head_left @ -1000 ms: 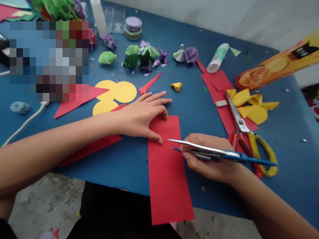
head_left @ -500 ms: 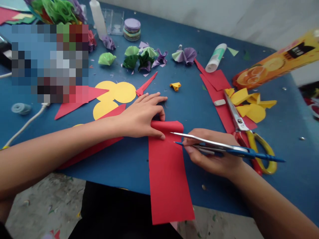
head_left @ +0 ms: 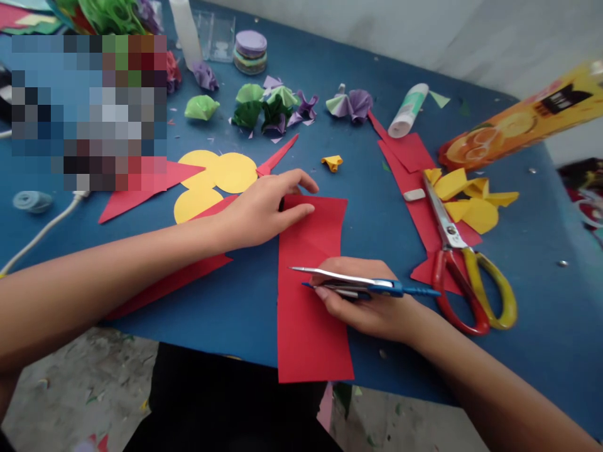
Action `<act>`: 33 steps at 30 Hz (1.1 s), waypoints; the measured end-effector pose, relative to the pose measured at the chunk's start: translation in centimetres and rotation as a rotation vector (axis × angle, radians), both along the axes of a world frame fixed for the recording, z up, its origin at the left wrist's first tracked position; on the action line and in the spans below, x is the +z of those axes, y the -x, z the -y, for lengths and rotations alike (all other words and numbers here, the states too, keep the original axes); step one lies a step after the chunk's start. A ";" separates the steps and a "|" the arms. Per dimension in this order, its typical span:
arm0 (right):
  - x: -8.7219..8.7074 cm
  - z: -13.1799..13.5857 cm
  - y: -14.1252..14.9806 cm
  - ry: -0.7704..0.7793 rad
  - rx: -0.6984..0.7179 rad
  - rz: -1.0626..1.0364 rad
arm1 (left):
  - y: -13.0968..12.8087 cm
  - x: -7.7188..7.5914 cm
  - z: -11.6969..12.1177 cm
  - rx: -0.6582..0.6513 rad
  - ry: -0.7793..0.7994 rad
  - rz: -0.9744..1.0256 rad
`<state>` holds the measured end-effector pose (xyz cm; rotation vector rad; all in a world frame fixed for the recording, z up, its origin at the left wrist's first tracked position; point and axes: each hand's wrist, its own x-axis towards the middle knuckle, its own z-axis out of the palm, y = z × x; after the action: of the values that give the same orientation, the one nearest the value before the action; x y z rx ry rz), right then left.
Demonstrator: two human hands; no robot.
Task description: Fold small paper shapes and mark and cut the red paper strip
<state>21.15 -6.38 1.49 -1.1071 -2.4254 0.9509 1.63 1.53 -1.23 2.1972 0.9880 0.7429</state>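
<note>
in the head view, the left hand (head_left: 257, 210) is open, thumb and fingers apart, its thumb over the upper left part of a red rectangular paper sheet (head_left: 313, 339). the sheet lies on the blue tabletop (head_left: 245, 301), its lower end reaching past the front edge. the right hand (head_left: 370, 301) grips a slim blue-and-silver metal drawing compass (head_left: 386, 287), both tips over the sheet; whether they touch it i cannot tell. metal scissors with red and yellow handles (head_left: 451, 233) lie to the right, near crumpled yellow paper pieces (head_left: 478, 204).
</note>
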 end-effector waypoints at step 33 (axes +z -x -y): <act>-0.9 -0.2 0.1 -0.123 -0.098 -0.032 | 0.6 0.2 -1.3 -0.128 -0.110 -0.029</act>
<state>21.04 -6.21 0.55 -1.1461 -2.3464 0.7728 1.04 2.83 -1.05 2.3473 0.8295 0.7234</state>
